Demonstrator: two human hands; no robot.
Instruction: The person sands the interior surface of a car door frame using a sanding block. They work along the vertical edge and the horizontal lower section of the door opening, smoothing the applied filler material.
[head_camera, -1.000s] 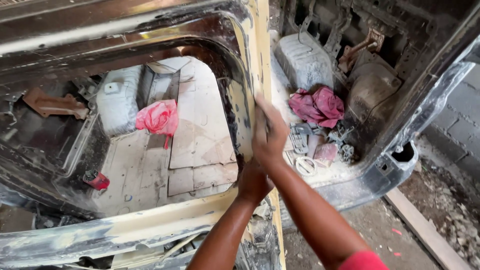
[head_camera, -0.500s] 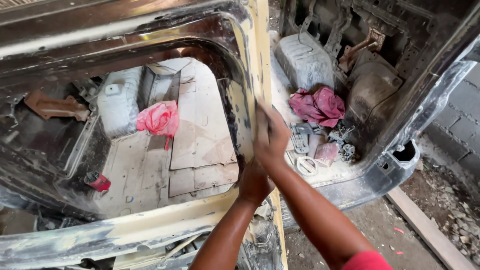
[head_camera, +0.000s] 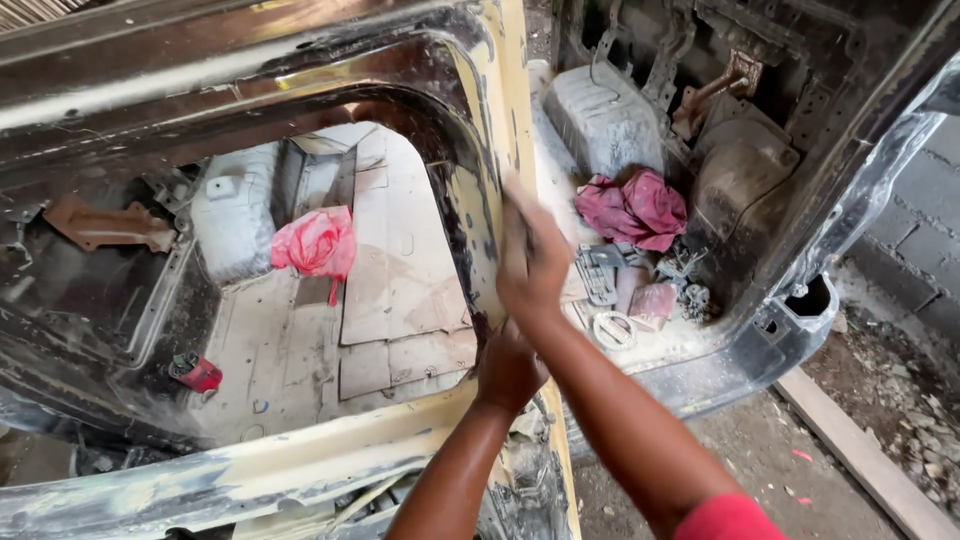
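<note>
dusty vehicle floor (head_camera: 400, 300) carries a pink cloth (head_camera: 318, 243) and small red can (head_camera: 198, 373).

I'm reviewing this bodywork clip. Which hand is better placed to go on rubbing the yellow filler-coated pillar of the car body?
Probably the right hand: it lies flat against the yellow pillar, partway up it. The left hand sits lower, at the pillar's base, and looks more like a brace. Whether the right hand holds a sanding pad cannot be told.

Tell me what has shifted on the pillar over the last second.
The right hand has slid slightly up the yellowed door pillar, blurred in motion, flat against it. The left hand stays braced on the pillar lower down. The pink rag and pink bag lie as before.
</note>
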